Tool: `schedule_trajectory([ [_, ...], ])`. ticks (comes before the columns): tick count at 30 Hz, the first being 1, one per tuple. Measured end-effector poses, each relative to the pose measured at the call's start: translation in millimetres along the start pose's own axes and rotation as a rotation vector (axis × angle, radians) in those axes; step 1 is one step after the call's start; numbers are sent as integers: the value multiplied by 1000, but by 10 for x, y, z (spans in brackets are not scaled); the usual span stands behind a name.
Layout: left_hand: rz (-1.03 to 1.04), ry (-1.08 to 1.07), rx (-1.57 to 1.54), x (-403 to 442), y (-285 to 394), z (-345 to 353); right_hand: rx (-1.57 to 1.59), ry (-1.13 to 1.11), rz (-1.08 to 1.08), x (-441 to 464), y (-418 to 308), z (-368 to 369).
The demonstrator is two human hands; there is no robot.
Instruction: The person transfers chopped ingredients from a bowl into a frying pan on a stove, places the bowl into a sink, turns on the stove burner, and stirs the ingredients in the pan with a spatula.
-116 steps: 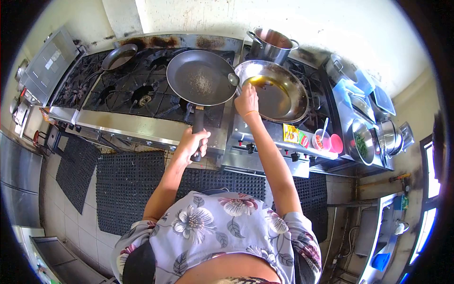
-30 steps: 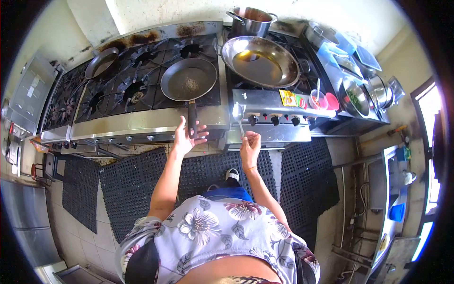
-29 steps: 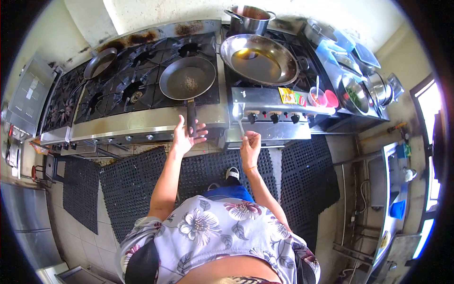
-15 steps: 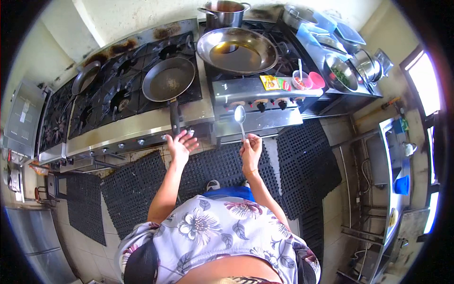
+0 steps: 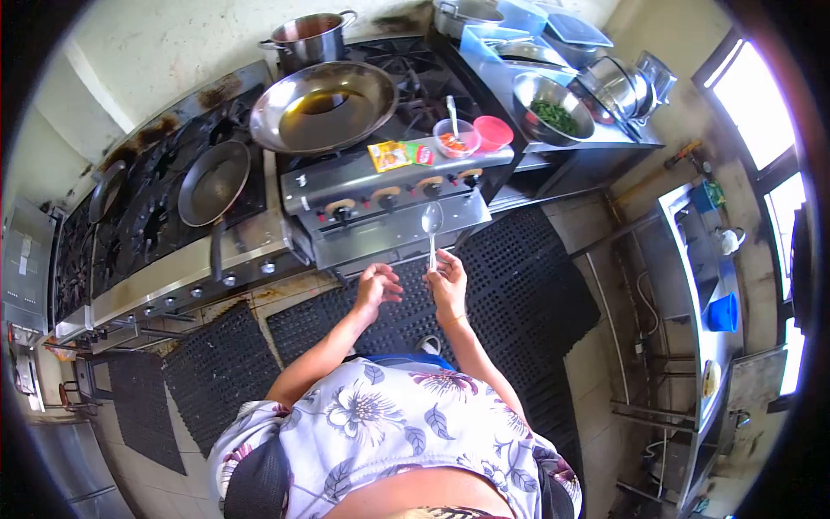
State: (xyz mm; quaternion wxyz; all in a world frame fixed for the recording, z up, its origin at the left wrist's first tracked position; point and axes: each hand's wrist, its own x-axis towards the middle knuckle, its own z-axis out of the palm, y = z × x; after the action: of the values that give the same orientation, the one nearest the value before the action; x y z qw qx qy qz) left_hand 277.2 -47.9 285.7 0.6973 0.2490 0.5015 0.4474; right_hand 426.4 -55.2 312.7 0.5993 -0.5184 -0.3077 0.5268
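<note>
My right hand (image 5: 447, 284) grips a metal spoon (image 5: 432, 221) by its handle, the bowl pointing up and away from me. My left hand (image 5: 377, 290) hangs in the air to its left, fingers apart and holding nothing. Ahead of both hands is the stove's front shelf (image 5: 328, 192), bearing yellow and green sachets (image 5: 399, 156), a clear tub of red chopped food (image 5: 456, 138) with a spoon in it, and a pink bowl (image 5: 493, 134). Behind them, a wide steel pan (image 5: 259, 125) holds yellowish oil on the burners.
A steel pot (image 5: 313, 45) stands at the back. Left of the wide pan lies a dark frying pan (image 5: 214, 182), its handle (image 5: 217, 251) jutting over the stove edge. At right, a steel bowl (image 5: 571, 131) holds chopped greens. Black rubber mats (image 5: 536, 277) cover the floor.
My body and view have turned right, so the stove sits further left. My left hand has moved away from the frying pan's handle and nearer my right hand, which still holds the spoon.
</note>
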Motion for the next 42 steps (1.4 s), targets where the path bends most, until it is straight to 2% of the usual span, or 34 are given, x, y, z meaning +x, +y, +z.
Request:
schedule_trajectory([
  [4, -12, -77, 40, 246, -185, 692, -73, -11, 53, 362, -199, -622],
  [8, 229, -12, 260, 493, -268, 1088, -315, 18, 44, 644, -479, -1000],
  [11, 561, 125, 568, 707, -129, 1260, -499, 17, -28, 919, -651, -1146],
  [15, 716, 215, 659, 1140, 237, 1470, -499, 20, -35, 1262, -868, -1120],
  [17, 916, 263, 732, 1427, 389, 1551, -503, 14, -59, 1458, -877, -1120],
  [23, 1068, 374, 846, 2198, 676, 1776, -543, 50, -126, 1768, -977, -1043],
  [25, 1005, 372, 851, 2390, 708, 1800, -609, 74, -220, 1885, -976, -1049],
  [26, 1028, 381, 833, 2466, 707, 1807, -575, 74, -146, 1923, -997, -1063],
  [29, 1092, 378, 837, 2628, 712, 1795, -646, 95, -183, 2055, -1073, -1048],
  [42, 1142, 385, 770, 2617, 855, 1717, -728, 49, -307, 2531, -1236, -977],
])
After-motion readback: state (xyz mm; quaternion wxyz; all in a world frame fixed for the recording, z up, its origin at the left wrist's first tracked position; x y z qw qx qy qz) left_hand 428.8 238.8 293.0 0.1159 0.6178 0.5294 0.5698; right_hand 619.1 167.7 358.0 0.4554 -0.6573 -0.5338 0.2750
